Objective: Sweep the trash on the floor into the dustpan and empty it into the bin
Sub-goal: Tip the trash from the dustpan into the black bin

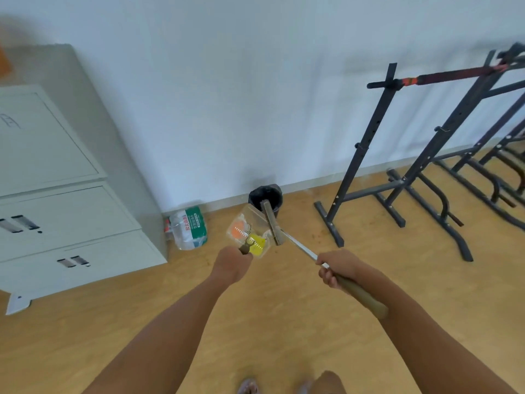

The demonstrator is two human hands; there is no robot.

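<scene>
- The clear plastic dustpan (254,215) is held off the floor in front of the person. Its dark handle is toward the person and its wide end points away, toward the wall and the bin.
- Inside the pan lie an orange scrap (238,230) and a yellow scrap (259,242), the yellow one nearer the handle.
- The left hand (231,264) is clenched round the dustpan handle.
- The long-handled broom (301,248) slants from lower right to upper left: wooden grip low, then silver shaft, then a narrow flat head just beside the dustpan's right edge.
- The right hand (336,268) grasps the broom where the wood meets the metal shaft.
- The small round black bin (265,194) stands on the floor against the white wall (227,81), straight beyond the pan; the broom head overlaps its front in this view.
- Open wooden floor (255,322) lies between the person and the bin.
- A grey metal cabinet (56,194) closes the left side, and black steel racks (412,166) the right.
- A shrink-wrapped pack of bottles (189,228) sits between the cabinet and the bin, by the skirting. Its green and white label carries red characters too blurred to read.
</scene>
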